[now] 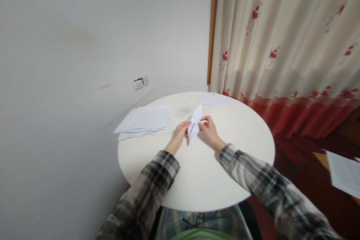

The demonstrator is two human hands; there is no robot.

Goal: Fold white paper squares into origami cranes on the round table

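Note:
A folded white paper (pixel 195 122), narrow and pointed at its far and near ends, is held up over the middle of the round white table (pixel 208 180). My left hand (pixel 180 134) grips its left edge, with the thumb on the near face and the other fingers partly hidden behind. On the opposite side, my right hand (pixel 208 129) pinches the right edge between thumb and index finger. Creases run along the paper's middle.
A loose stack of white sheets (pixel 143 120) lies at the table's left edge. Smaller paper pieces (pixel 212 99) rest at the far edge. Beyond stand a wall with a socket (pixel 138 84) and a flowered curtain (pixel 281 45). Another sheet (pixel 344 172) lies on a lower surface at right.

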